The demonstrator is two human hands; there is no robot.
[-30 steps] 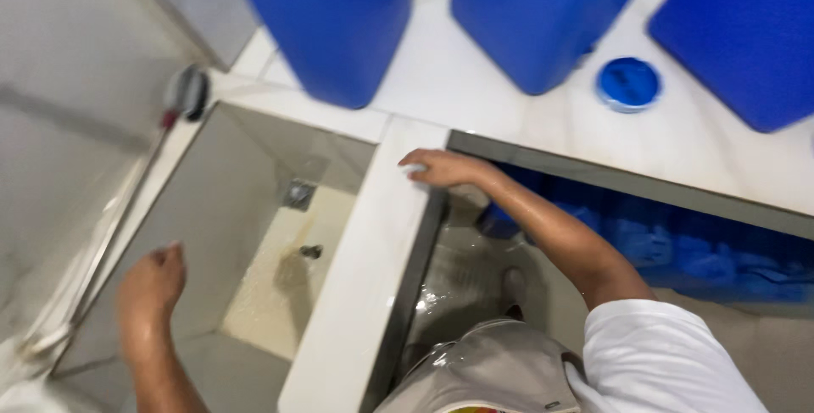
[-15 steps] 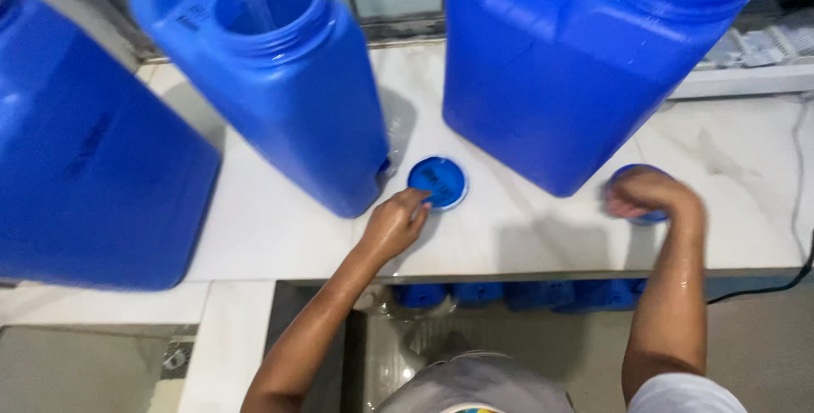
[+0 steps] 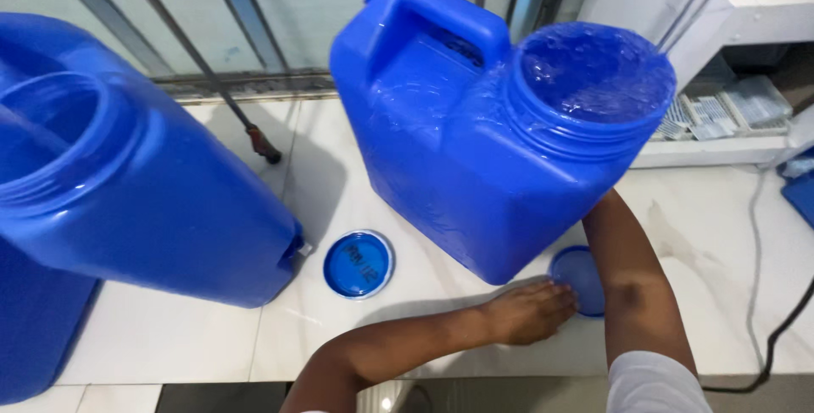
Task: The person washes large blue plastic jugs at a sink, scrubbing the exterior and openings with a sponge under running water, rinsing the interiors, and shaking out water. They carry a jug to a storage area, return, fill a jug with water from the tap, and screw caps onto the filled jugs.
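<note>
A large blue jerrycan (image 3: 475, 167) stands on the white marble counter (image 3: 195, 337), its wide mouth (image 3: 593, 69) uncapped and water up to the brim. My left hand (image 3: 530, 311) lies flat on the counter in front of it, fingertips touching a loose blue cap (image 3: 585, 273) at the can's lower right corner. My right forearm (image 3: 632, 286) rises past that cap to the can's right side; the hand itself is hidden behind the can. A second blue cap (image 3: 358, 265) lies inside-up between the two cans.
Another big blue jerrycan (image 3: 144, 201) with an open mouth fills the left. A thin dark wand (image 3: 254, 137) leans behind it by the window bars. A black cable (image 3: 767, 341) runs over the counter's right edge. White shelving with packets (image 3: 721, 112) stands at the right.
My left hand has left the middle cap and reached right to the other cap. My right hand has come off that cap and gone up behind the can. The camera moved closer.
</note>
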